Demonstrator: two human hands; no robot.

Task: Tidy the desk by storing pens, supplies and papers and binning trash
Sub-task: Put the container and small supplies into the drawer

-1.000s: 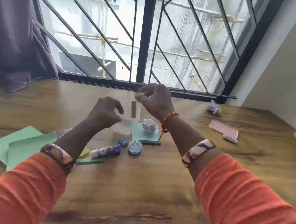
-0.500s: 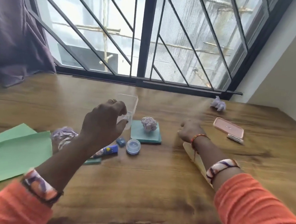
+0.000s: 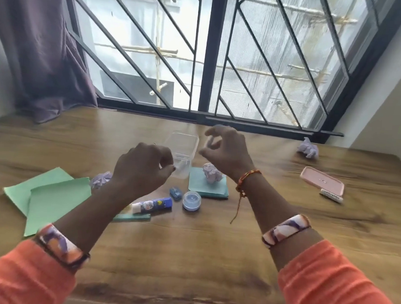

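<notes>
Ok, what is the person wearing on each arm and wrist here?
Both arms have orange long sleeves pushed back from the wrists. The left hand has a wide patterned band in purple, orange and white on its forearm. The right hand has a thin red-and-orange thread bracelet with a dangling end at the wrist, plus a similar patterned band further up.

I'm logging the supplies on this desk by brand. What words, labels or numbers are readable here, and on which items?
No text can be read for certain.
Glue stick: printed label, too blurred to read.
White eraser beside the pink lid: dark lettering, too small to read.
Pink lid: a small mark at its centre, illegible.
</notes>
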